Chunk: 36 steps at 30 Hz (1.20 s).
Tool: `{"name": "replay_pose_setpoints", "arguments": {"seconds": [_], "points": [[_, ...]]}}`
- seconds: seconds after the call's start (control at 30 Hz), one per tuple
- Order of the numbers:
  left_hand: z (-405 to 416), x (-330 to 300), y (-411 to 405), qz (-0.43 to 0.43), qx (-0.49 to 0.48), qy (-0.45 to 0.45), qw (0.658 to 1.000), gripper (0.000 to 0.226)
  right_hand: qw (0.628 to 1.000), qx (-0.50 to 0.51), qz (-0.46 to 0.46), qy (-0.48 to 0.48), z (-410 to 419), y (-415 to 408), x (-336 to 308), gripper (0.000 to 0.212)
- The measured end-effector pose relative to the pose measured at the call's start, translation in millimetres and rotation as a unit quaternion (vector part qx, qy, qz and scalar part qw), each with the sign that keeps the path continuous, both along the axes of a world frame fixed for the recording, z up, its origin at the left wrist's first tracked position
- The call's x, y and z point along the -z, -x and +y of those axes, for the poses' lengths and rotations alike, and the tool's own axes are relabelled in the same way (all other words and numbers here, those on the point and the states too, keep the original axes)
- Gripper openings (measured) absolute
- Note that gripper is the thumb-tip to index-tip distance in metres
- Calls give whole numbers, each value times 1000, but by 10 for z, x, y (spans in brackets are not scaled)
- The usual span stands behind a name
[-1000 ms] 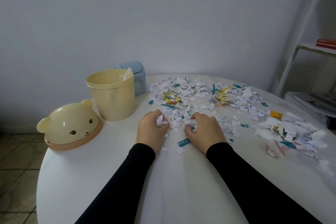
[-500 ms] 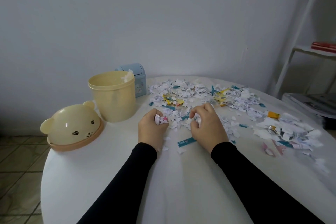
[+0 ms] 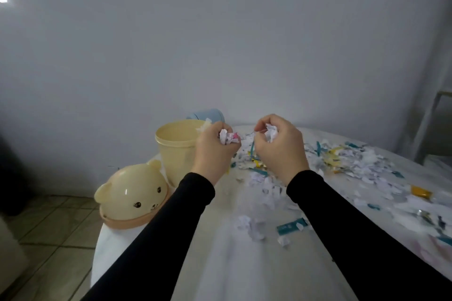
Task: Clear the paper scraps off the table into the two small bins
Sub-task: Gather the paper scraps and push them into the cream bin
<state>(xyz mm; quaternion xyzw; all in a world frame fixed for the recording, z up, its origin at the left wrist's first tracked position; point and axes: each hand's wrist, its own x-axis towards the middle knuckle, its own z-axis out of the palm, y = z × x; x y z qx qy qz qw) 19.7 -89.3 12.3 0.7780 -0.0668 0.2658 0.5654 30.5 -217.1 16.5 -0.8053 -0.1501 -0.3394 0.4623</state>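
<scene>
Both hands (image 3: 215, 151) (image 3: 278, 151) now raised, scraps (image 3: 228, 137) clutched.

Blue bin (image 3: 208, 115) mostly hidden, seemingly.

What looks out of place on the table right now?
The bear-face lid is off the yellow bin and sits at the table's left edge, possibly overhanging it. Torn paper scraps litter the tabletop. Both hands, left hand and right hand, grip wads of scraps.
</scene>
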Motion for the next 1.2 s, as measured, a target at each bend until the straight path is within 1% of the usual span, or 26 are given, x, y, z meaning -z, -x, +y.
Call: {"name": "replay_pose_setpoints", "arguments": {"seconds": [0.1, 0.23, 0.37, 0.47, 0.6, 0.67, 0.73, 0.93, 1.03, 1.1, 1.2], "points": [[208, -224, -80, -26, -30, 31, 999, 27, 999, -34, -10, -22, 259, -109, -236, 16], [531, -402, -234, -71, -80, 39, 994, 25, 996, -73, -13, -40, 569, -298, -526, 18], [785, -383, -414, -68, -117, 30, 990, 25, 988, -134, -4, -76, 895, -496, -750, 19], [890, -346, -534, -64, -135, 19, 989, 22, 978, -183, 48, -91, 1124, -647, -729, 24], [992, -318, -664, -74, -163, 28, 983, 11, 971, -184, 122, -96, 1325, -839, -488, 19], [1027, -283, -709, -62, -170, 23, 983, 10, 971, -169, 152, -73, 1364, -904, -374, 16], [1033, -245, -737, -46, -163, 6, 986, 10, 972, -164, 167, -27, 1361, -942, -307, 17], [996, -243, -732, 1, -143, 5, 990, 24, 966, -176, 184, 45, 1287, -945, -289, 28], [975, -234, -709, 12, -137, -3, 990, 33, 965, -192, 173, 39, 1269, -907, -251, 33], [951, -232, -692, 18, -148, -27, 988, 38, 967, -192, 163, 39, 1273, -903, -214, 35], [931, -234, -677, 42, -161, -57, 984, 43, 962, -203, 182, 29, 1282, -912, -210, 34]]}}
